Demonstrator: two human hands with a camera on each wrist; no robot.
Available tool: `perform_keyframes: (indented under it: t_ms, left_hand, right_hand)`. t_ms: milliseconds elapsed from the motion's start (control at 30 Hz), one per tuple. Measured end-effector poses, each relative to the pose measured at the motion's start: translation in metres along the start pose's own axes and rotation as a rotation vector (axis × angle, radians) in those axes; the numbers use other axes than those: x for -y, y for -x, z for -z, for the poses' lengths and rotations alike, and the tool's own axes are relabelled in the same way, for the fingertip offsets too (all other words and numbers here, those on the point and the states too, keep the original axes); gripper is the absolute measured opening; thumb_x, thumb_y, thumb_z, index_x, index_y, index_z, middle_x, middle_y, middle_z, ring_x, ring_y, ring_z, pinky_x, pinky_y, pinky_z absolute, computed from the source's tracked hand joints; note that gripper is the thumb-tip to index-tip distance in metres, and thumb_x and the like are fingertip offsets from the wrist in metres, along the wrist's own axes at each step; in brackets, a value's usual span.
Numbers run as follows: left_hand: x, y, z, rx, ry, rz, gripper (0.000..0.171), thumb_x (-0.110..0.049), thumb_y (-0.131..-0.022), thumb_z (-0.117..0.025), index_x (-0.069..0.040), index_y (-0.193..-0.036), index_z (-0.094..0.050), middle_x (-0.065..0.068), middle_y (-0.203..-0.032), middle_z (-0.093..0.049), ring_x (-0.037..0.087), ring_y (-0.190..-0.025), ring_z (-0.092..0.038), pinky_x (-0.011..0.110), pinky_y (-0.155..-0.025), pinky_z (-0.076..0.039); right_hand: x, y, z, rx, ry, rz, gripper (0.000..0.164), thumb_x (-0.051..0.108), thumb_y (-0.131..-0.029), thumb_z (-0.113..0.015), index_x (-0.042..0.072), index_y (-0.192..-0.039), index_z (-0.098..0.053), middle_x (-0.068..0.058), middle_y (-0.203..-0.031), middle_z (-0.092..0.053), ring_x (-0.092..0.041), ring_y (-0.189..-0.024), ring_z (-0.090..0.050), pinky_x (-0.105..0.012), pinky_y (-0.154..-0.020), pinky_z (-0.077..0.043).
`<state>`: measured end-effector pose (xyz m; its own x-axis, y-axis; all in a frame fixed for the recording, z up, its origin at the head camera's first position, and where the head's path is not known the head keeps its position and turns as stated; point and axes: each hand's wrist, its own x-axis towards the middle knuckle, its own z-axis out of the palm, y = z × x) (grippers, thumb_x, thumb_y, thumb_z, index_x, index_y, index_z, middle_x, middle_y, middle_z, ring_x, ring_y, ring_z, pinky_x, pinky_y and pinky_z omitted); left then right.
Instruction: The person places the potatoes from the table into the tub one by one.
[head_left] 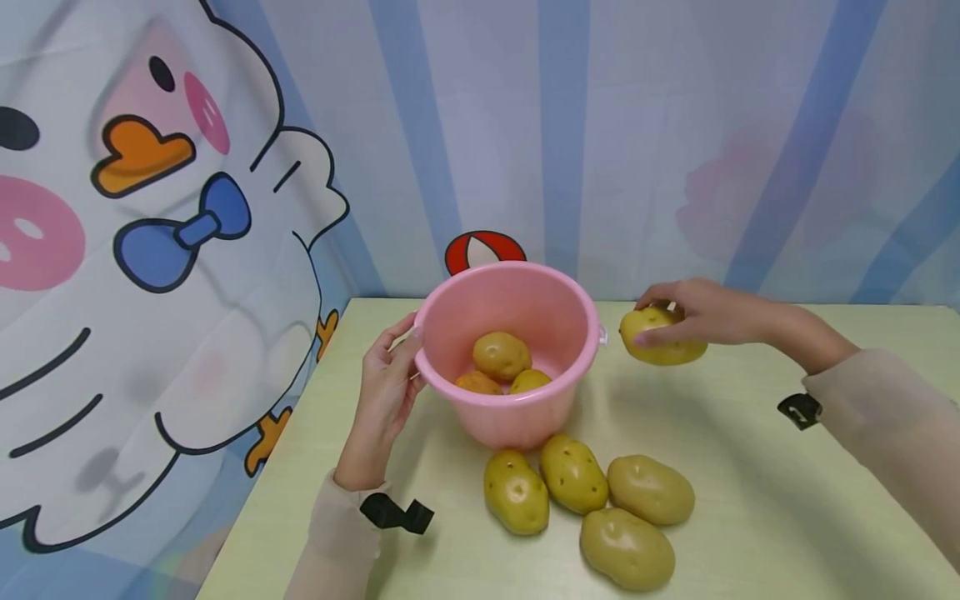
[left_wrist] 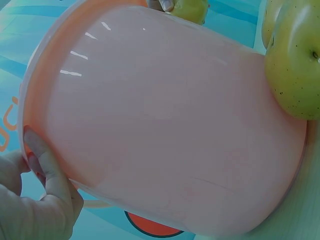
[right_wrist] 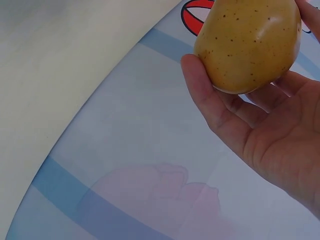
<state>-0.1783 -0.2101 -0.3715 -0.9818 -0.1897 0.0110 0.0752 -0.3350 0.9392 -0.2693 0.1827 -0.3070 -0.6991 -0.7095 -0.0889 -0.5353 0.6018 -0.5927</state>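
Observation:
A pink bucket (head_left: 517, 417) stands upright on the table, with three potatoes visible inside, one of them a pale potato (head_left: 501, 355). My left hand (head_left: 388, 383) pinches the bucket's rim on its left side; in the left wrist view the fingers (left_wrist: 47, 167) curl over that rim. To the right of the bucket, my right hand (head_left: 693, 312) grips a yellow potato (head_left: 663, 346) above the table. The right wrist view shows this speckled potato (right_wrist: 250, 45) between thumb and fingers.
In front of the bucket lie several potatoes, among them a dotted potato (head_left: 573, 475) and a tan potato (head_left: 628, 550). The light table (head_left: 750, 533) meets a printed cloth backdrop (head_left: 637, 150) at its far edge and on the left.

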Motion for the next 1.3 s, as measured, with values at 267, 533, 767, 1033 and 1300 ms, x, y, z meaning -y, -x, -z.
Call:
perform_keyframes:
  t_ms: [267,533,767,1033,1300]
  left_hand:
    - [0.0,-0.001,0.0,-0.014,-0.019,0.015,0.042,-0.018,-0.101,-0.061,-0.009,-0.141,-0.051,0.019,-0.128,-0.061,0.023,-0.092,-0.07,0.032,-0.081,-0.058]
    - [0.0,0.001,0.001,-0.006,-0.02,0.006,0.042,-0.016,-0.101,-0.06,-0.008,-0.141,-0.05,0.018,-0.124,-0.063,0.02,-0.088,-0.07,0.031,-0.08,-0.058]
    - [0.0,0.001,0.001,-0.002,-0.007,0.002,0.042,-0.015,-0.101,-0.06,-0.007,-0.142,-0.05,0.018,-0.123,-0.064,0.021,-0.087,-0.071,0.03,-0.078,-0.059]
    - [0.0,0.001,0.002,-0.01,-0.019,0.014,0.042,-0.017,-0.102,-0.06,-0.008,-0.141,-0.05,0.016,-0.124,-0.064,0.021,-0.09,-0.071,0.03,-0.08,-0.058]
    - [-0.001,0.001,0.0,-0.008,-0.028,0.021,0.038,-0.016,-0.102,-0.059,-0.011,-0.139,-0.052,0.023,-0.13,-0.059,0.023,-0.093,-0.07,0.033,-0.083,-0.057]
  right_hand:
    - [0.005,0.001,0.007,-0.024,0.029,0.03,0.045,0.033,-0.094,-0.07,0.003,-0.126,-0.061,0.001,-0.103,-0.065,-0.015,-0.089,-0.059,-0.033,-0.075,-0.053]
    - [0.011,0.001,0.015,-0.036,0.035,0.053,0.043,0.03,-0.094,-0.071,0.004,-0.126,-0.062,0.001,-0.1,-0.064,-0.016,-0.087,-0.058,-0.031,-0.071,-0.052]
    - [0.019,-0.001,0.02,-0.045,0.053,0.058,0.044,0.031,-0.093,-0.071,0.003,-0.126,-0.061,0.001,-0.097,-0.064,-0.016,-0.083,-0.058,-0.03,-0.067,-0.051]
    - [0.029,-0.005,0.023,-0.072,0.066,0.078,0.043,0.034,-0.093,-0.071,0.006,-0.123,-0.063,0.0,-0.098,-0.064,-0.019,-0.087,-0.058,-0.033,-0.072,-0.053]
    - [0.037,-0.007,0.027,-0.082,0.074,0.086,0.044,0.034,-0.093,-0.07,0.005,-0.125,-0.063,-0.001,-0.1,-0.064,-0.019,-0.087,-0.058,-0.034,-0.071,-0.053]
